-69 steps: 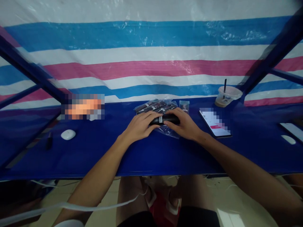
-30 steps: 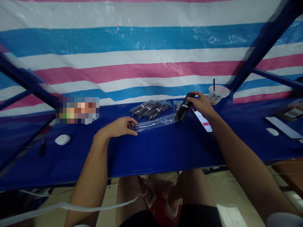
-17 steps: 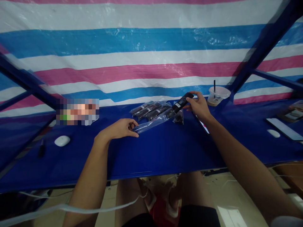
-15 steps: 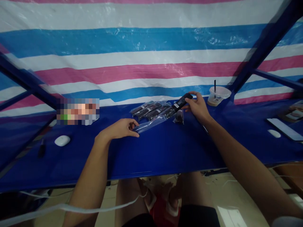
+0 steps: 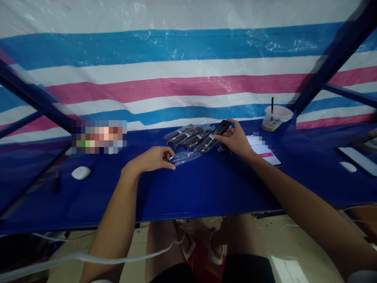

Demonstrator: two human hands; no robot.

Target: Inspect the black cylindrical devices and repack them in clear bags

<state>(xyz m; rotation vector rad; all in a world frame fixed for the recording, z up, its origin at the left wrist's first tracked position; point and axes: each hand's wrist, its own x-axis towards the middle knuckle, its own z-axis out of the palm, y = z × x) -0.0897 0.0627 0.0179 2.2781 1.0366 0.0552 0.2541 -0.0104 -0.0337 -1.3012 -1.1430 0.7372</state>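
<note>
My left hand [image 5: 156, 160] pinches the end of a clear plastic sleeve [image 5: 187, 157] just above the blue table. My right hand [image 5: 234, 137] grips the upper end of a long black item [image 5: 216, 135] with a small white label. The item slants down to the left, its lower part by the sleeve; how far inside it lies I cannot tell. Right behind it, several similar black items in clear bags [image 5: 188, 135] lie side by side. Another bagged black piece [image 5: 224, 148] is partly hidden under my right hand.
A lit phone [image 5: 266, 151] lies beside my right wrist. A plastic cup with a black straw [image 5: 273, 118] stands at the back right. Further right are a white case [image 5: 348, 167] and another phone [image 5: 359, 159]. At left sits a white rounded object [image 5: 81, 173].
My right hand has moved down and left with the black item, closer to my left hand. The sleeve has slackened. The lit phone now shows beside my right wrist.
</note>
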